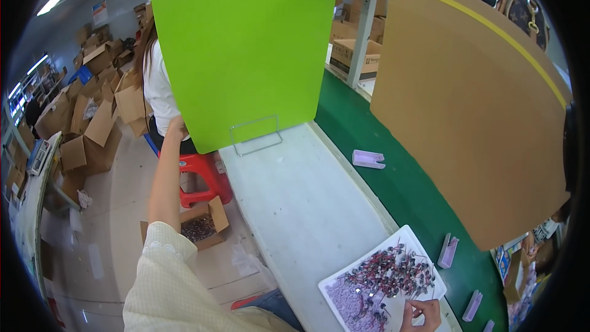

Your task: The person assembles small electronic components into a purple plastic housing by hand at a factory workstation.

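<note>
My left arm stretches far forward. My left hand (176, 129) is at the lower left edge of an upright bright green panel (246, 49); its fingers are mostly hidden, so whether it grips the edge is unclear. My right hand (421, 315) is over the near right side of a white tray (329, 289), thumb and fingers pinched together. Anything between them is too small to make out. In the tray lies a heap of small dark parts with reddish leads (393, 267), beside a layer of small lilac pieces (350, 304).
The tray stands on a white bench (295, 197) bordering a green conveyor-like strip (424, 200). Lilac plastic holders (369, 159) sit along that strip. Beyond it stands a brown board (473, 110). A co-worker in white (161, 89), a red stool (206, 178) and an open carton (203, 224) are at left.
</note>
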{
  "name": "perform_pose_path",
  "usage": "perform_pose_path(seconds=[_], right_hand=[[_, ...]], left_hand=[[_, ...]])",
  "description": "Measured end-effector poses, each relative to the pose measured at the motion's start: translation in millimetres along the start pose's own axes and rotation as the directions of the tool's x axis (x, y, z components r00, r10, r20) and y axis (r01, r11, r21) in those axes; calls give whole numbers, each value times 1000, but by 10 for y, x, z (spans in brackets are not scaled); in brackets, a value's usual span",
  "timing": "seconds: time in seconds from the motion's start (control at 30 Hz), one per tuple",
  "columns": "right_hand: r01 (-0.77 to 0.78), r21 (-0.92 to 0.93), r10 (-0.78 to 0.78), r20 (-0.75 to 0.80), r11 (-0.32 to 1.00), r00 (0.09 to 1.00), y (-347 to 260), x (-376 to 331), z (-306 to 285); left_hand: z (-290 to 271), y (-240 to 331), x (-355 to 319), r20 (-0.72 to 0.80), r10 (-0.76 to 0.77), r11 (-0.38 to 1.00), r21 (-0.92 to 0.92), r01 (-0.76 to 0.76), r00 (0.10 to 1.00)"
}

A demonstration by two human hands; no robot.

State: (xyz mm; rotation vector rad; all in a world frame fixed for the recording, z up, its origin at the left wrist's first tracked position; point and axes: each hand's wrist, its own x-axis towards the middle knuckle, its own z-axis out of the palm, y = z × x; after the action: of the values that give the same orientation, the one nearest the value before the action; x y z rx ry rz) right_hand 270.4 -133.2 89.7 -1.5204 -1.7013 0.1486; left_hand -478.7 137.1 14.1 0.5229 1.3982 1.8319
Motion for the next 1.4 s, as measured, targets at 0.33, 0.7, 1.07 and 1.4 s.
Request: perform_pose_path(seconds=[0.33,0.7,1.07,1.4], right_hand=[[-8,3,8,12,1000,1000,-10,-59,-25],[3,24,-4,34,1000,999,-5,-36,-6],[1,8,-2,36,1000,999,-37,-48,-43],[-13,30,12,34,999,999,4,-63,-42]], left_hand=[[161,-35,-83,-150,-13,997,70,24,989],[-324,-76,323,-127,18,1000,10,-17,992],[62,-167,9,-228,-10,999,-44,-1,974],[-219,-73,-1,-211,98,991,107,-76,973]])
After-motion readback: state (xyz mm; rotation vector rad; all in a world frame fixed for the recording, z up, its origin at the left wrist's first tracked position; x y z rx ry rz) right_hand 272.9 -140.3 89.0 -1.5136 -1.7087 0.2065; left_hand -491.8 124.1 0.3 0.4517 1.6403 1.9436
